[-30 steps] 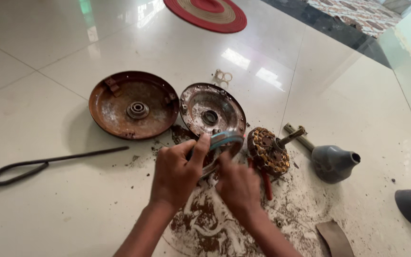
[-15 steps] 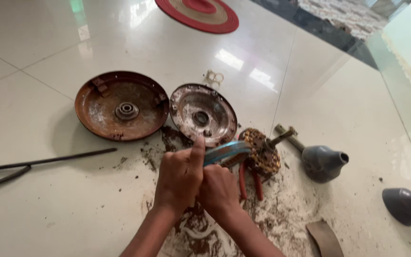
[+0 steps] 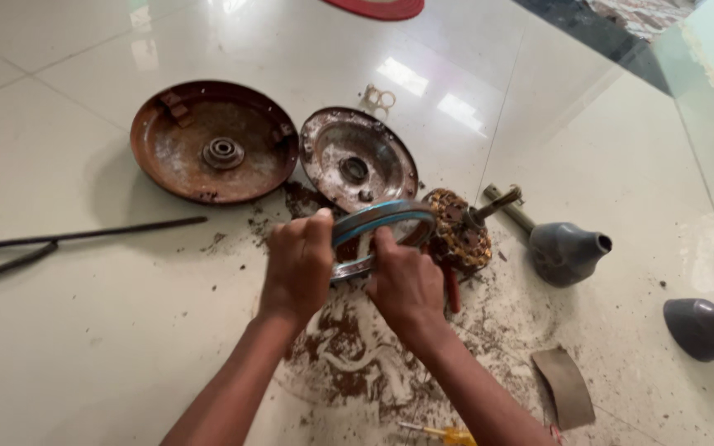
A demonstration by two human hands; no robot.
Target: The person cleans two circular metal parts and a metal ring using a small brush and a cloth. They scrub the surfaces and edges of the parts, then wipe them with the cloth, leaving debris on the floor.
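Fingers (image 3: pixel 316 227) of left hand (image 3: pixel 297 266) and right hand (image 3: pixel 405 283) gripping metal ring (image 3: pixel 383 216), tilting it above gritty floor (image 3: pixel 84 347), beside copper-wound stator (image 3: pixel 459 233).

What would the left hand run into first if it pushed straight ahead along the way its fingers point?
Likely the smaller silvery dished cover, lying just beyond the left hand and the metal ring it grips. Depth is unclear; dark debris on the floor lies between.
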